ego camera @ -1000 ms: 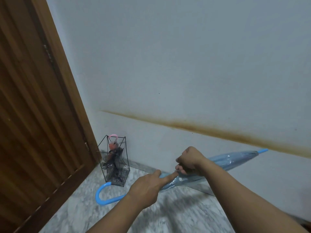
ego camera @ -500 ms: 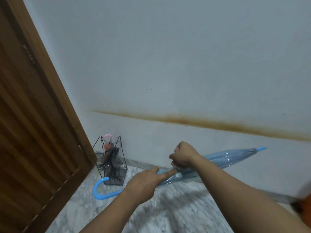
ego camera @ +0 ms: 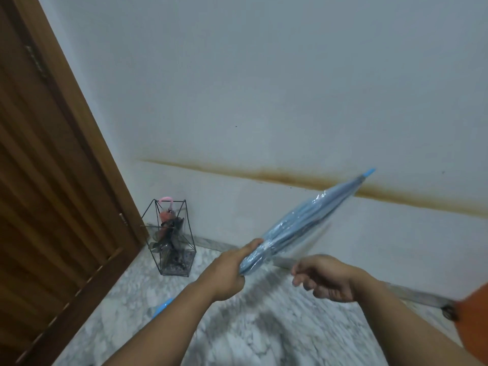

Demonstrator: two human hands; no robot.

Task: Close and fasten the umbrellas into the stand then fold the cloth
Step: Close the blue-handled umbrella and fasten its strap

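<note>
My left hand [ego camera: 227, 270] grips a closed clear blue umbrella [ego camera: 298, 225] near the lower end of its canopy. The umbrella slants up to the right, its blue tip [ego camera: 369, 172] in front of the wall. A bit of its blue handle [ego camera: 163, 306] shows below my left forearm. Off the umbrella, my right hand [ego camera: 326, 277] hovers with loosely curled fingers and holds nothing. A black wire umbrella stand [ego camera: 171, 240] sits in the corner on the floor, holding a folded umbrella with a pink handle [ego camera: 167, 200].
A brown wooden door [ego camera: 50, 186] fills the left side. The white wall [ego camera: 264, 88] carries a brown stain line. The floor [ego camera: 264, 326] is grey marble. An orange object [ego camera: 475, 313] shows at the right edge.
The umbrella has swung from nearly level to a steep slant, tip up. My right hand let go of the canopy and moved right. My left hand now wraps the umbrella.
</note>
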